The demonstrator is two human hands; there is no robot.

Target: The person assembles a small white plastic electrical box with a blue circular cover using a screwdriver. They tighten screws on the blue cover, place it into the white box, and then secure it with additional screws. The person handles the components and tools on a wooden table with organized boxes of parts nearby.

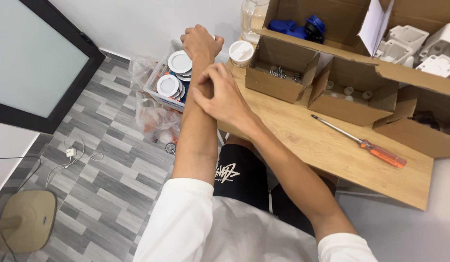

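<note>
My left arm stretches forward, and my left hand (200, 41) is curled into a loose fist with nothing in it, above a white basket (159, 99) of round white lamp fittings (179, 62). My right hand (220, 94) rests on my left forearm near the wrist, fingers bent against the skin, holding no object. Both sleeves are white. An orange-handled screwdriver (363, 143) lies on the wooden table (322, 155), to the right of both hands.
Open cardboard boxes (280, 68) on the table hold screws, small white caps, blue parts and white plastic housings. A white lidded cup (241, 52) stands by a clear jar. Plastic bags (154, 121) lie on the grey floor beside a cable, a plug and a beige stand base (28, 218).
</note>
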